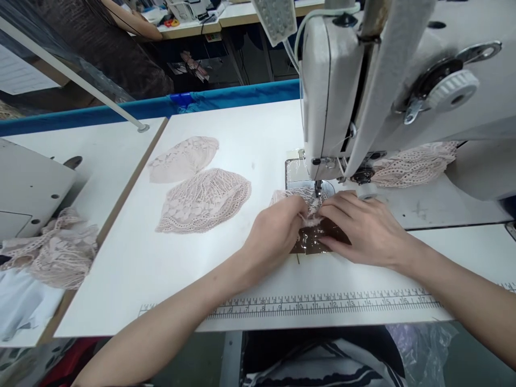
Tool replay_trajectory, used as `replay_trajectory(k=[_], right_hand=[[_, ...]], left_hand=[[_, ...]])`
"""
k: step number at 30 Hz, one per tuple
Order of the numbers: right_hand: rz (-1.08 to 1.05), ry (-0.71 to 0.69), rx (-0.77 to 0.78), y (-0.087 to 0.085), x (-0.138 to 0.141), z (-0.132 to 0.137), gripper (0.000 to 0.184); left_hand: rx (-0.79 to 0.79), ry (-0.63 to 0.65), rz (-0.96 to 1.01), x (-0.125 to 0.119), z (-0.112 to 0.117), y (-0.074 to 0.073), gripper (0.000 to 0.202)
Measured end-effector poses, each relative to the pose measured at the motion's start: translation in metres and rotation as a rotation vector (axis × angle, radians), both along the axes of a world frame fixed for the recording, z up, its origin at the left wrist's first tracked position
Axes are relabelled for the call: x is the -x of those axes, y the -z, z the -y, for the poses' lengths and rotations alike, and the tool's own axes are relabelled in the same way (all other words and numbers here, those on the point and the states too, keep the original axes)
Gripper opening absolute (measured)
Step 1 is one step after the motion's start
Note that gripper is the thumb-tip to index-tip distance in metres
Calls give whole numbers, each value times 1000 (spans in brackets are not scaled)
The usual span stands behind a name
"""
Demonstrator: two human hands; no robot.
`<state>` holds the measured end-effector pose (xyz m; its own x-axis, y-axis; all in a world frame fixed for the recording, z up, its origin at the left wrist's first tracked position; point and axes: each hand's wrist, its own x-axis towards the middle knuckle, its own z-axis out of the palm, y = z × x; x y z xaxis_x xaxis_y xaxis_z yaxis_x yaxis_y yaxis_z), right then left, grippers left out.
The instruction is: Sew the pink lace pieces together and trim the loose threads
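Two lace cups (205, 203) lie leftward, within easy reach. Under the presser foot (318, 188), the left hand (278, 220) pinches a lace piece (312, 218), knuckles partly hiding the grip, while the right hand (360, 228), thumb spread, seems to steady it.

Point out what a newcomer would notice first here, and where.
Probably the large pale sewing machine looming at the upper right. Below it, the left hand grips a piece of lace by the needle, and the right hand touches it. To their left, two more lace pieces lie on the white table.
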<state>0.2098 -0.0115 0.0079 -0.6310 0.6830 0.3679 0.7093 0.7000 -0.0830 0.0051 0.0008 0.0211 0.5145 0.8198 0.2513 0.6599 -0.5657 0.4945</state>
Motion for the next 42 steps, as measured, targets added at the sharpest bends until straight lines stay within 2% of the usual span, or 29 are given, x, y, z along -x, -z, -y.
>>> replay_trajectory(k=[2,6,8,11,12,16,20,23,26,28,31,34,37,39,42], right_hand=[[-24,9,-80,4,1,-2,13],[-136,24,-158,9,-2,-6,18],[-198,80,-173,8,-4,-7,18],[-277,146,-215,6,-5,-10,21],[-296,154,-220,5,-5,-11,23],[-326,189,-200,6,-3,-14,33],[-328,224,-148,11,-3,-14,41],[-348,217,-104,13,-3,-13,38],[-347,196,-54,13,-3,-11,26],[-319,173,-38,12,-4,-10,22],[-218,101,-55,8,-5,-7,20],[-50,18,-139,3,-4,-1,19],[43,-15,-238,0,-2,4,21],[52,-17,-260,0,0,6,22],[65,-15,-254,0,2,7,21]], left_hand=[[127,-34,108,0,-4,-4,23],[183,15,141,-1,-11,-8,20],[194,77,110,-1,-16,-7,15],[149,114,-15,-1,-25,-3,36],[127,108,-52,-1,-28,0,34],[114,123,-48,-1,-36,7,21],[169,165,29,-1,-38,3,30],[231,171,92,-1,-38,-3,38],[233,193,73,1,-39,-4,39],[161,230,1,4,-40,-2,38],[-65,288,-156,8,-37,4,32],[-328,321,-288,9,-25,8,26],[-535,303,-329,6,-9,9,20],[-579,286,-347,5,-1,9,18],[-551,282,-386,5,4,9,23]])
